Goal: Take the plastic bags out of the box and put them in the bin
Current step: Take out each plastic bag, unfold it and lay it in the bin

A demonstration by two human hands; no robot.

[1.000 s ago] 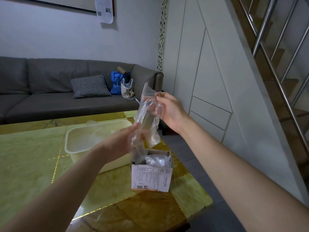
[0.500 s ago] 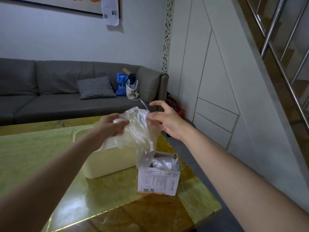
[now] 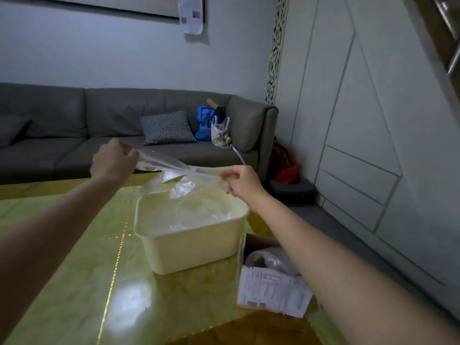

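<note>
Clear plastic is what we're looking at here: a thin transparent plastic bag (image 3: 184, 173) is getting stretched out between both hands, hanging right above the cream plastic bin (image 3: 191, 242). We're seeing the left hand (image 3: 112, 159) curled into a fist around one end of the bag, knuckles toward us, held a bit higher and farther back. The right hand (image 3: 240, 180) is pinching the other end between thumb and curled fingers, just over the bin's far right corner. The middle of the bag is sagging down, with its loose lower part dipping to about the bin's rim.

Inside the bin we're making out more crumpled clear plastic (image 3: 196, 215) already lying there, though it's hard to tell where one piece ends and another starts. The bin is sitting on a glossy yellow-green marble-look table (image 3: 74, 270) with thin gold lines running through it.

Just beside the bin on the right, partly hidden under the right forearm, we're seeing the small cardboard box (image 3: 271, 277) standing open, with a white shipping label (image 3: 273, 290) across its front. More bunched-up clear bags (image 3: 271, 261) are sitting inside it.

Behind the table we're looking at a grey sofa (image 3: 99, 120) carrying a black-and-white checked cushion (image 3: 166, 127), a blue bag (image 3: 206, 123) and a small white bag (image 3: 220, 131) tucked against the armrest. White panelled doors (image 3: 361, 120) are filling the right side.
</note>
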